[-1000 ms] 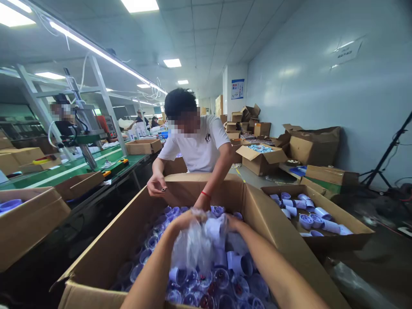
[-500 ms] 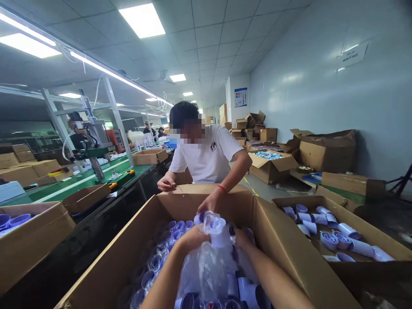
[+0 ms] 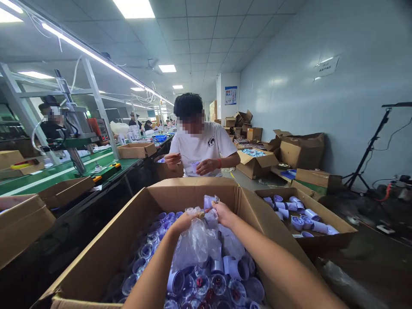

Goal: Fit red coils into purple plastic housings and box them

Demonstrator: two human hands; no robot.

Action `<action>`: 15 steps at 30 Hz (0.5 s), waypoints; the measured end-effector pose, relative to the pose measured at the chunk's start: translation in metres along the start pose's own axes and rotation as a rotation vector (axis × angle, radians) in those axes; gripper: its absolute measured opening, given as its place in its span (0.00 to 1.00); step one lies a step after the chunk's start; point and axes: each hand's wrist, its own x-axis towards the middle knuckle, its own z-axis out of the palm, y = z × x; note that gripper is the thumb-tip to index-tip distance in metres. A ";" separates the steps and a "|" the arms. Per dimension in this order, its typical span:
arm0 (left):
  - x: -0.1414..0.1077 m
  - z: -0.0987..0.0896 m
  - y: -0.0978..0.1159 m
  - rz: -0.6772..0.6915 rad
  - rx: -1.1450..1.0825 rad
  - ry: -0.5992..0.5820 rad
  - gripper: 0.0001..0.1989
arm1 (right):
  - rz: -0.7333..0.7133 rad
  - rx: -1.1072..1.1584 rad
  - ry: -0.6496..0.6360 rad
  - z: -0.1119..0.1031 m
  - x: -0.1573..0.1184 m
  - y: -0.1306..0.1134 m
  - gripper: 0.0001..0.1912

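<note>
Inside a large cardboard box [image 3: 277, 240], both my hands are over several lavender plastic cups [image 3: 230, 267]. My left hand [image 3: 186, 221] is closed on a crumpled clear plastic bag [image 3: 195, 244], which hangs down over the cups. My right hand [image 3: 224, 213] is closed beside it, its fingers pinching a small lavender cup [image 3: 210, 201] at the bag's mouth. Bag folds partly hide that cup and my fingertips. Some cups in the box have red pieces [image 3: 200, 282] inside.
Across the box a co-worker [image 3: 202, 146] in a white T-shirt holds a lavender cup and a thin piece. An open carton [image 3: 341, 236] of lavender parts stands to the right. At left are a green conveyor bench [image 3: 28, 171] and a press machine [image 3: 72, 128].
The co-worker's hand has left the box and now holds a cup above its far edge. My hands have drawn closer together, and the cup at the bag's mouth has moved up and away.
</note>
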 end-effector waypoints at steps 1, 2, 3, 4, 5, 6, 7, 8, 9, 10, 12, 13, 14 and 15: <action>0.000 0.001 0.001 0.010 -0.010 0.006 0.20 | -0.011 0.032 -0.005 0.005 -0.007 -0.001 0.10; -0.001 0.003 0.001 0.020 -0.020 0.008 0.20 | -0.030 0.063 -0.002 0.010 -0.014 -0.002 0.11; -0.003 0.005 0.002 0.028 -0.030 0.007 0.21 | -0.051 0.094 0.008 0.013 -0.021 -0.001 0.11; -0.004 0.007 0.003 0.033 -0.036 0.003 0.21 | -0.073 0.122 0.026 0.015 -0.026 0.000 0.12; -0.006 0.009 0.003 0.035 -0.040 -0.004 0.21 | -0.093 0.147 0.051 0.016 -0.031 0.001 0.12; -0.009 0.011 0.004 0.032 -0.041 -0.015 0.21 | -0.111 0.170 0.079 0.016 -0.034 0.003 0.13; -0.011 0.013 0.005 0.026 -0.041 -0.029 0.21 | -0.128 0.191 0.109 0.016 -0.036 0.004 0.15; -0.013 0.014 0.007 0.024 -0.035 -0.043 0.21 | -0.141 0.212 0.137 0.015 -0.036 0.004 0.16; -0.015 0.015 0.008 0.030 -0.023 -0.056 0.20 | -0.150 0.233 0.162 0.013 -0.036 0.004 0.17; -0.017 0.015 0.010 0.041 -0.010 -0.064 0.20 | -0.155 0.255 0.181 0.011 -0.035 0.003 0.19; -0.018 0.011 0.012 0.073 0.022 -0.067 0.18 | -0.157 0.302 0.206 0.004 -0.032 -0.003 0.21; -0.018 0.007 0.013 0.086 0.054 -0.067 0.16 | -0.158 0.325 0.212 0.000 -0.031 -0.006 0.22; -0.019 0.004 0.012 0.085 0.103 -0.069 0.15 | -0.160 0.346 0.218 -0.004 -0.030 -0.011 0.23; -0.019 0.001 0.011 0.069 0.161 -0.072 0.14 | -0.166 0.366 0.222 -0.009 -0.029 -0.016 0.23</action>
